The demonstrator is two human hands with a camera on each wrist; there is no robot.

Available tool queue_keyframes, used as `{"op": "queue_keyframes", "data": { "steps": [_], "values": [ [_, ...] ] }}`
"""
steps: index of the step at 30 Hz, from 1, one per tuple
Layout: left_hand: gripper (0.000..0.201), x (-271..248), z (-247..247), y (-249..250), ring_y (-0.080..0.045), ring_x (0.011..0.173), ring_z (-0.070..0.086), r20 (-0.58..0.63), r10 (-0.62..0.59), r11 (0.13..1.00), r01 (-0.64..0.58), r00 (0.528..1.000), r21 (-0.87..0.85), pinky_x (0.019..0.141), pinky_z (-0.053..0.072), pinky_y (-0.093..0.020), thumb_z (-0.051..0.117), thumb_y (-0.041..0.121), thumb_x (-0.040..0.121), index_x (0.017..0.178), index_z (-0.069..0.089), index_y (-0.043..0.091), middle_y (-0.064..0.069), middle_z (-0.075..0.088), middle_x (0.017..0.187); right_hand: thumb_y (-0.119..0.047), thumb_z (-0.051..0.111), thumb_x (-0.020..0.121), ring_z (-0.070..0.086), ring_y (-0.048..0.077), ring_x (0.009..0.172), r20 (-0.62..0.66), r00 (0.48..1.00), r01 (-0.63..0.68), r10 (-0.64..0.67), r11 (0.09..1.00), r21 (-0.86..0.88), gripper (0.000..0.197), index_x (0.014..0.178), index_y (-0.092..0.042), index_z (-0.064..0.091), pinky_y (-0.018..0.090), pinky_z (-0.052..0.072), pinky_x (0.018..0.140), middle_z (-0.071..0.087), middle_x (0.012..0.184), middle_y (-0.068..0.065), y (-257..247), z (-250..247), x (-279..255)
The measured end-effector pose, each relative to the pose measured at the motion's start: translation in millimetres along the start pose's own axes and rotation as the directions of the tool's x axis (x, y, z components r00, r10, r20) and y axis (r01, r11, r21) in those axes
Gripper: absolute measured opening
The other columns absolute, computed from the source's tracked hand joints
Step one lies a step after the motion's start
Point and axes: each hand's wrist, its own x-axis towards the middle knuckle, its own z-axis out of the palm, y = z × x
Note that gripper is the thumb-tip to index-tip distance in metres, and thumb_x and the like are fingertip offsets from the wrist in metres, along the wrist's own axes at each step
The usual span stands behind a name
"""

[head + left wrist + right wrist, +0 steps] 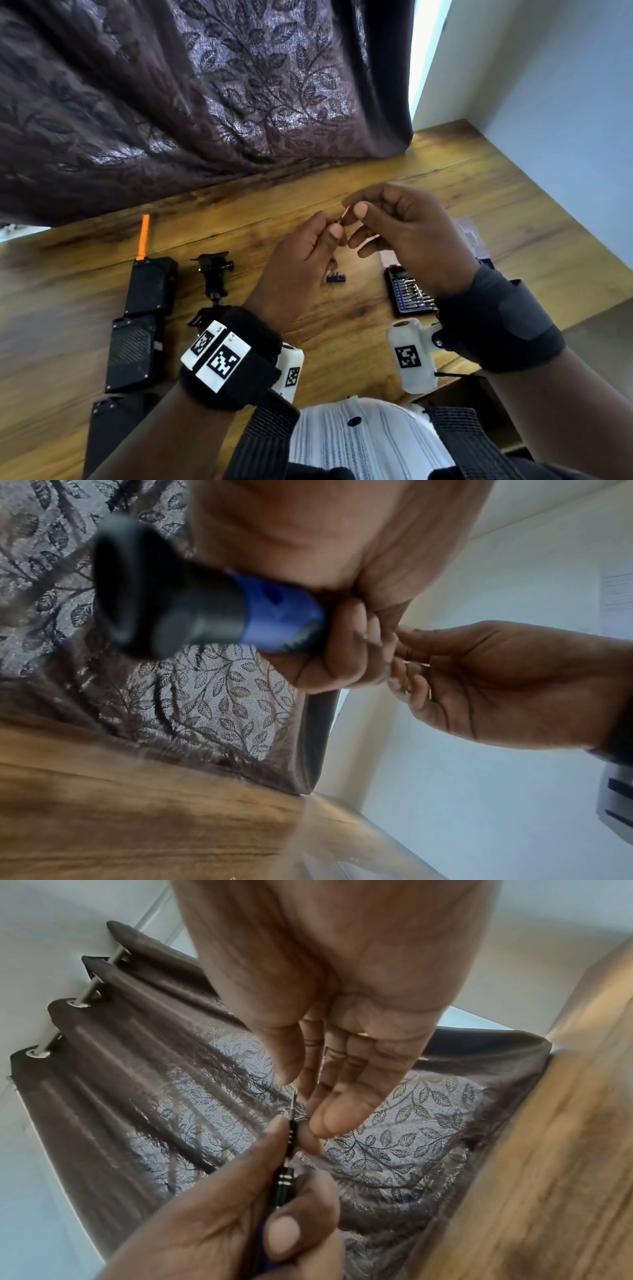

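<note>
Closest to the left wrist camera, the black end cap of the screwdriver (212, 610) juts out of the left grip (301, 260). That grip's fingers are curled round the blue handle, and its forefinger and thumb lie along the black knurled neck. The right grip (404, 233) has thumb and forefinger closed together on the thin bit (294, 1099) that stands out of the screwdriver's tip. Its other fingers are loosely bent and hold nothing. Both grips hang in the air above the middle of the table (85, 274), with the tool tilted up toward the curtain (205, 102).

Just below the left grip a small blue bit holder (335, 278) lies on the wood. To the right, an open bit case (411, 294) is partly hidden by the right wrist. A clear lid (469, 236) lies beyond it, near the table's right edge, where the white wall (548, 102) rises.

To the left stand a black mount (214, 274) and a row of black boxes (150, 287) running toward the near edge. The farthest box carries an orange strip (144, 236) that points at the curtain. The curtain's hem rests along the far edge. A band of bare wood runs between that hem and the grips, and another between the bit holder and the case.
</note>
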Motion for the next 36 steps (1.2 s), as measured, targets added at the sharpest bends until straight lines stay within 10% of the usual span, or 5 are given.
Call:
{"op": "queue_keyframes", "data": {
  "steps": [10,18,25,36],
  "values": [
    [0.029,-6.1,-1.7,-6.5,-0.002,0.047,0.036,0.083,0.01,0.995,-0.002,0.996,-0.096,0.046,0.03,-0.016,0.044,0.023,0.112,0.086,0.057,0.024,0.016,0.044,0.056,-0.01,0.067,0.095,0.075,0.03,0.082,0.07,0.998,0.004,0.005,0.992,-0.128,0.008,0.091,-0.003,0.069,0.047,0.062,0.073,0.076,0.084,0.013,-1.1,1.9,-2.7],
    [0.031,-8.3,-4.6,-42.0,-0.009,0.053,0.038,0.092,-0.224,0.972,0.216,0.97,0.093,0.056,0.031,-0.031,0.042,0.037,0.11,0.092,0.058,0.018,0.013,0.047,0.061,-0.01,0.063,0.097,0.075,0.032,0.08,-0.165,0.986,-0.044,0.036,0.998,-0.043,0.013,0.097,0.002,0.064,0.043,0.06,0.064,0.075,0.078,0.008,-11.7,-30.1,8.2],
    [0.023,14.9,-0.3,-105.4,-0.027,0.089,0.066,-0.098,-0.468,0.724,0.445,0.878,0.527,0.081,0.056,-0.041,0.042,0.026,0.108,0.124,0.058,0.018,-0.011,0.061,0.119,-0.008,0.064,0.096,0.07,0.023,0.068,-0.14,0.979,-0.151,0.147,0.988,-0.018,0.011,0.096,0.003,0.063,0.032,0.054,0.055,0.073,0.077,0.006,23.0,-28.9,-8.1],
    [0.064,33.2,3.6,-118.5,-0.039,0.113,0.066,-0.187,-0.44,0.489,0.409,0.878,0.77,0.082,0.048,-0.042,0.063,0.019,0.102,0.15,0.023,0.007,-0.021,0.066,0.125,-0.008,0.069,0.093,0.068,0.019,0.063,-0.103,0.976,-0.202,0.19,0.971,-0.127,0.008,0.087,-0.003,0.069,0.039,0.057,0.059,0.07,0.075,0.003,56.7,-28.1,-28.3]
  ]
}}
